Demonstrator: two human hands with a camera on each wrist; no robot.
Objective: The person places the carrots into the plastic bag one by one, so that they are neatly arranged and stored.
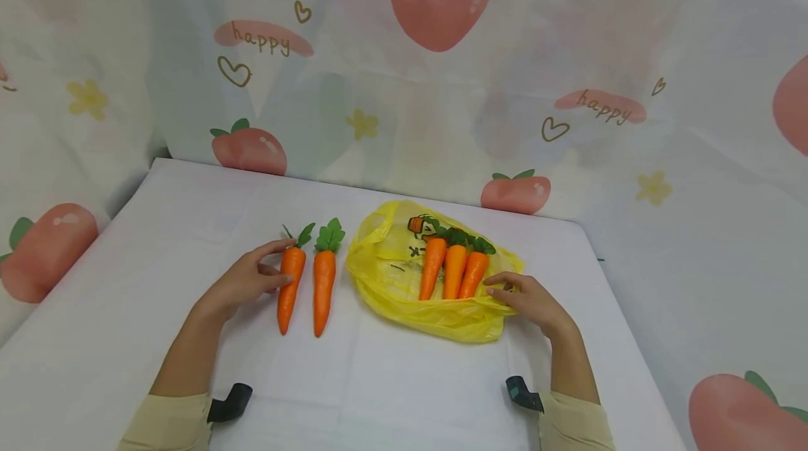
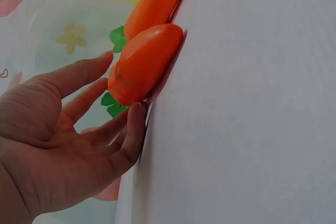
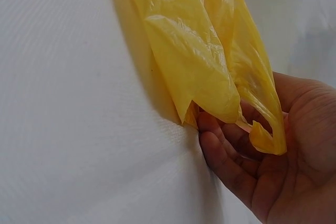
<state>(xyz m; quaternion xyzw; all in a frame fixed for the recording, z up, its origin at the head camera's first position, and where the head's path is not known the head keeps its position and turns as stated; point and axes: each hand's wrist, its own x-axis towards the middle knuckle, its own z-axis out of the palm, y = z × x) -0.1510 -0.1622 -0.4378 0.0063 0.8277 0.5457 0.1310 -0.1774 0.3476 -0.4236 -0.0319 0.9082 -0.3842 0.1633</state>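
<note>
Two orange carrots with green leaves lie side by side on the white table, left of a yellow plastic bag [image 1: 385, 297]. My left hand [image 1: 255, 279] has its thumb and fingers about the leftmost carrot [image 1: 289, 300], near its leafy end. In the left wrist view that carrot [image 2: 149, 61] sits between the fingertips, tip toward the camera. The second carrot [image 1: 323, 290] lies just beyond it. Three more carrots [image 1: 456, 270] rest in the bag's mouth, their lower ends behind its near edge. My right hand [image 1: 527, 300] grips the bag's right edge, fingers curled at the yellow film [image 3: 194, 56].
A white cloth covers the table [image 1: 391, 395]. Behind and beside it hang pale printed curtains [image 1: 404, 121] with fruit, hearts and the word "happy". A black wrist mount [image 1: 230, 403] juts from the left sleeve, another mount [image 1: 524, 393] from the right.
</note>
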